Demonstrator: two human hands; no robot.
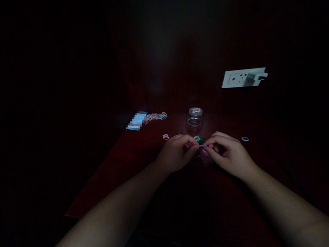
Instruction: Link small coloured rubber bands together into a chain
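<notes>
The left hand (176, 151) and the right hand (229, 152) are both pinching a small, pale purple band (202, 145). The thumb and finger of each hand are closing on it, one hand at each end. The band is sitting in the little gap between the hands, over the dark red table (113, 177). It is looking thin and flat, and its long way is running from left to right, almost level, from one hand to the other. Neither end is showing as a front.

Some green bands (197, 138) are lying just behind it, and a bunch of purple-pink bands (205, 156) is showing just under it. A clear jar (194, 120) is standing upright farther back. Two pink bands (165, 137) are resting near the left hand, and a blue band (245, 139) is lying past the right hand. A heap of colored bands (157, 117) is lying at the far left, beside a blurry bright patch (137, 120).
</notes>
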